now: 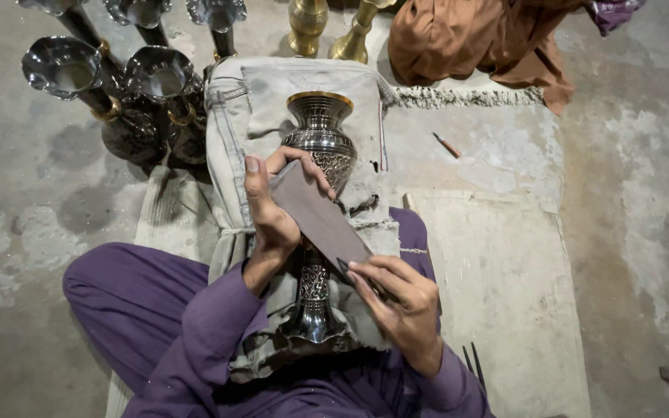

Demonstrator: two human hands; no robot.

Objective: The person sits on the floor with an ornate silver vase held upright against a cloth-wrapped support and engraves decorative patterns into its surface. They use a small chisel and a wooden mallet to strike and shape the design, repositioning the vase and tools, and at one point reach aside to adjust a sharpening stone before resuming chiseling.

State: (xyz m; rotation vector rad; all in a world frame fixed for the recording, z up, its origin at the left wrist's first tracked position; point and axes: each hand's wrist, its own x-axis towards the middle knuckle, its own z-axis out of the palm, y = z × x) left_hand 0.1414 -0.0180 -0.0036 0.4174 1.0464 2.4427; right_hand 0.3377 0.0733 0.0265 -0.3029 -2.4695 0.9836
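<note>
Purple sleeves (195, 340) and trouser legs fill the near edge of the view, and from them both hands are raised over the lap. A flat grey-brown strip (320, 218), like an abrasive sheet or strop, is held slantwise between them. Its upper end is gripped by the left hand (269, 209), fingers curled over the top edge and thumb pointing up along the side. Its lower end is pinched by the right hand (400, 302), closed with fingertips on the corner.

Beneath the strip and both hands an engraved metal vase (320, 139) is laid lengthwise on a pale folded cloth (234, 131), its brass-rimmed mouth pointing away from the hands and its flared foot toward the body. The strip is pressed across the vase's narrow waist.

Beyond the left hand, dark fluted vases (110, 85) are grouped on the concrete floor (636, 193). Beyond the right hand, a small pencil-like tool (447, 145) is seen on a worn mat (497, 263), with orange-brown cloth (474, 39) farther off.
</note>
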